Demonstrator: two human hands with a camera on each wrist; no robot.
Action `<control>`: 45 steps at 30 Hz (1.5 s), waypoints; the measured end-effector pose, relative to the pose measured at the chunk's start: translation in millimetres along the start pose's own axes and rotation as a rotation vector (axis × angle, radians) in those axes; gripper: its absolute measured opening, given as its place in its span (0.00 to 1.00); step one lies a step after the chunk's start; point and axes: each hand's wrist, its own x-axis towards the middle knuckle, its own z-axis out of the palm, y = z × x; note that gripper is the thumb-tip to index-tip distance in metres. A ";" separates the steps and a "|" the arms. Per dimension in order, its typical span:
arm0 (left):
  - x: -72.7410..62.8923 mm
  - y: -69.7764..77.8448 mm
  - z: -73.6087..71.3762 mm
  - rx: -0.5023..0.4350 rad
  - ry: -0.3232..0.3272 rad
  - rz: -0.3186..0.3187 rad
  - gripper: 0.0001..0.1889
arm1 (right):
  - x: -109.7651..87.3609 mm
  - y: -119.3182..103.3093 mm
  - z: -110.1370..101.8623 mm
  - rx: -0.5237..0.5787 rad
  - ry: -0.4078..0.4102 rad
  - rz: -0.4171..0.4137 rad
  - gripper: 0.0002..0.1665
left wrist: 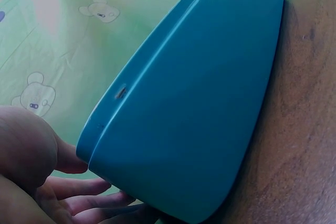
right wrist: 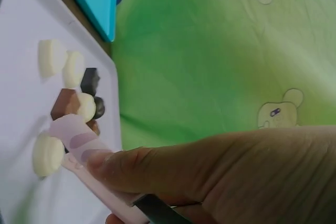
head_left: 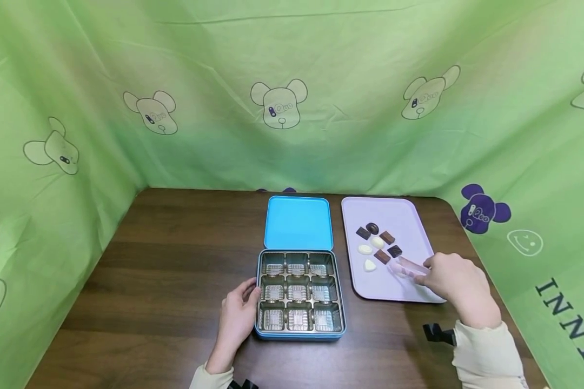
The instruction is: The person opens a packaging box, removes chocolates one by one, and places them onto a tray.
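In my right hand (head_left: 459, 283) I hold a pair of pale pink tongs (head_left: 404, 267), with the thumb along one arm in the right wrist view. Their tips are low over a purple tray (head_left: 379, 289), right beside a white chocolate (right wrist: 48, 154). Dark, brown and white chocolates lie grouped on the tray, among them a brown chocolate (head_left: 382, 256) and a heart-shaped white chocolate (head_left: 370, 265). My left hand (head_left: 238, 313) rests against the left wall of a blue tin (head_left: 302, 336), thumb at its rim, fingers along its side. The tin's metallic insert (head_left: 298, 292) has several bare compartments.
The tin's blue lid (head_left: 298, 222) lies flipped back behind it. Tin and tray stand side by side on a dark wooden table (head_left: 175, 270). A green printed curtain (head_left: 214, 151) encloses the table's back and sides.
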 end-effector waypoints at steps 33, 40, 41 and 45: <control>-0.3 2.9 -1.2 0.028 0.006 0.012 0.17 | -66.9 -36.4 49.9 0.201 0.387 -0.229 0.25; -1.4 3.2 -2.0 0.023 0.008 -0.001 0.18 | -77.1 -38.6 71.6 0.223 0.207 -0.209 0.20; -1.6 3.4 -2.1 0.022 0.007 -0.001 0.18 | -78.0 -38.7 74.7 0.227 0.188 -0.210 0.19; -1.8 2.9 -2.3 0.030 0.007 0.010 0.17 | -80.9 -38.4 86.6 0.219 0.155 -0.208 0.16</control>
